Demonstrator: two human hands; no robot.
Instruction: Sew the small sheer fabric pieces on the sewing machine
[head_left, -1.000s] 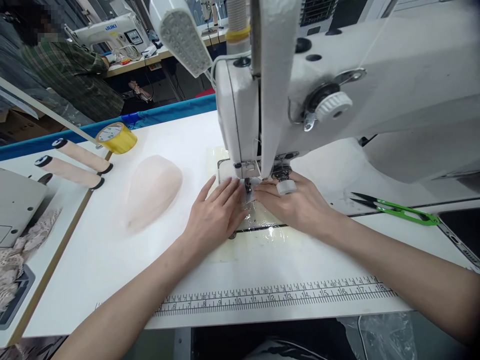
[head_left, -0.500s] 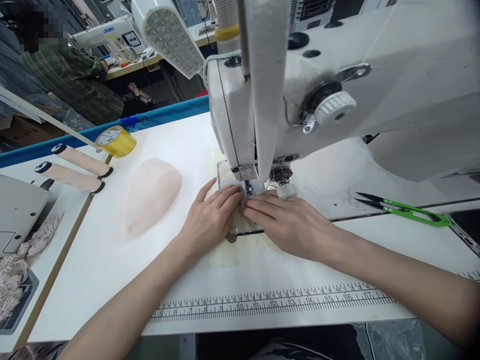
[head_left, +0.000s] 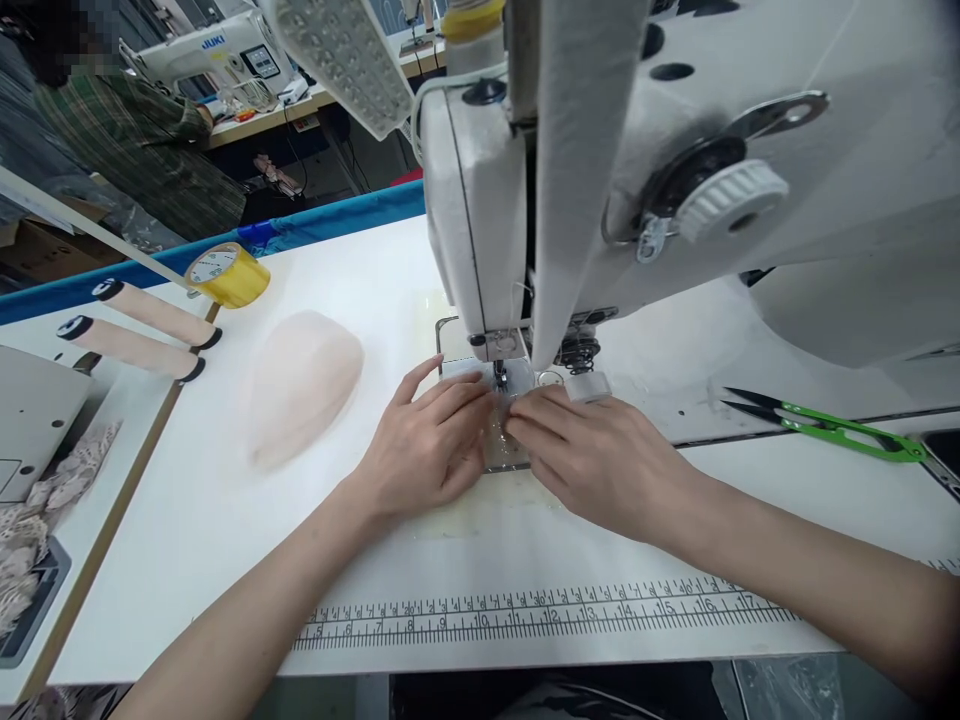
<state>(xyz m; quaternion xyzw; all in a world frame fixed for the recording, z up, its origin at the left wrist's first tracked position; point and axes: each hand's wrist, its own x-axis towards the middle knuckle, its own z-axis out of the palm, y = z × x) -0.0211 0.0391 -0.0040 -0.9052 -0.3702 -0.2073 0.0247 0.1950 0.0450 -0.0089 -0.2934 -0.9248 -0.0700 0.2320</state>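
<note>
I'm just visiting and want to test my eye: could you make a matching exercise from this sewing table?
1. tape roll
2. snips
3. left hand
4. ruler markings

A. left of the needle
B. along the table's near edge
C. green handles, dark blades
D. yellow, near the thread spools

Pairs: 1-D, 2-C, 3-A, 4-B

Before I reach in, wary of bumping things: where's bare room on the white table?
Bare patches: front left, between the pale pink piece, brown edge strip and left forearm; and another between that piece and the machine head. Crowded: around the presser foot, by the left hand and right hand.
</note>
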